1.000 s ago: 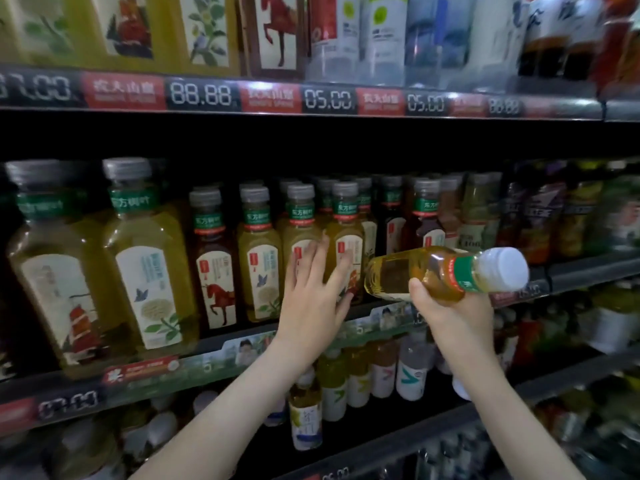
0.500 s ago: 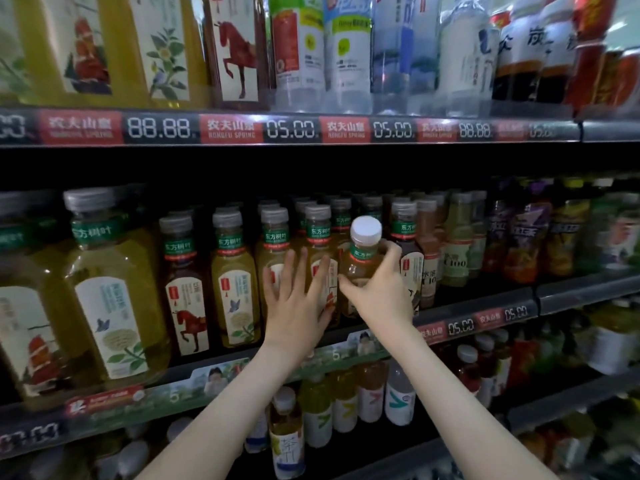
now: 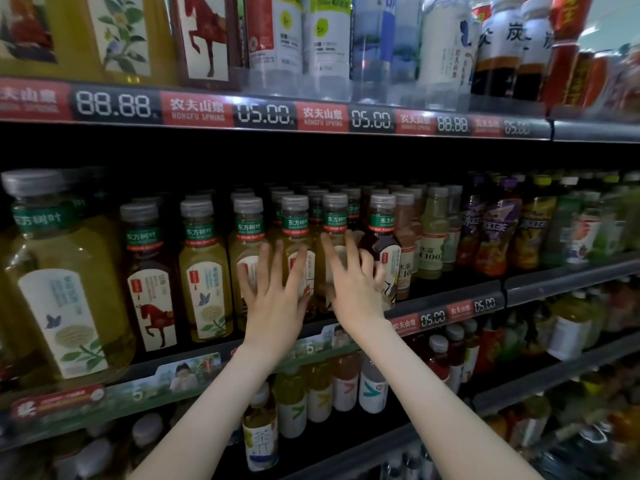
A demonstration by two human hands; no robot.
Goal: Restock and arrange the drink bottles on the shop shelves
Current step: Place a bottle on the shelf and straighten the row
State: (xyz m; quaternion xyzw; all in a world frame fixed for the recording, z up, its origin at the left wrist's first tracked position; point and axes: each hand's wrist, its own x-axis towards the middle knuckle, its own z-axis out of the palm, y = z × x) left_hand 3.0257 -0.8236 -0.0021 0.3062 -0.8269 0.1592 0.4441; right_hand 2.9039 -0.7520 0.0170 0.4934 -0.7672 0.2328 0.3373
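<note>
— What were the hands doing when you looked over?

— Both were up at the middle shelf (image 3: 450, 308), fingers spread. The left hand (image 3: 273, 299) lay flat, palm forward, against the fronts of two amber tea bottles (image 3: 294, 244). The right hand (image 3: 356, 289) was just beside it, fingers fanned over the next bottle (image 3: 335, 220) in the row; that hand was blurred, so I couldn't tell whether it gripped the bottle or only pressed on it.

— And where did that bottle stand?

— Upright in the front row, its grey cap and green neck band showing above the right hand's fingertips. A darker tea bottle (image 3: 381, 237) stood touching it on the side away from the left hand.

— What else was near?

— Beyond the left hand, away from the right, stood a yellow-green bottle (image 3: 204, 271), then a dark one with a red horse label (image 3: 149, 282), then a far bigger bottle (image 3: 65, 289) of pale tea. Beyond the right hand were pale C100 bottles (image 3: 433, 233) and purple-labelled ones (image 3: 498, 230).

— Above and below?

— Above both hands ran a price strip (image 3: 263, 114) reading 88.88 and 05.00, with larger bottles standing over it. Below the wrists, a lower shelf held small bottles with white labels (image 3: 372, 389).
</note>
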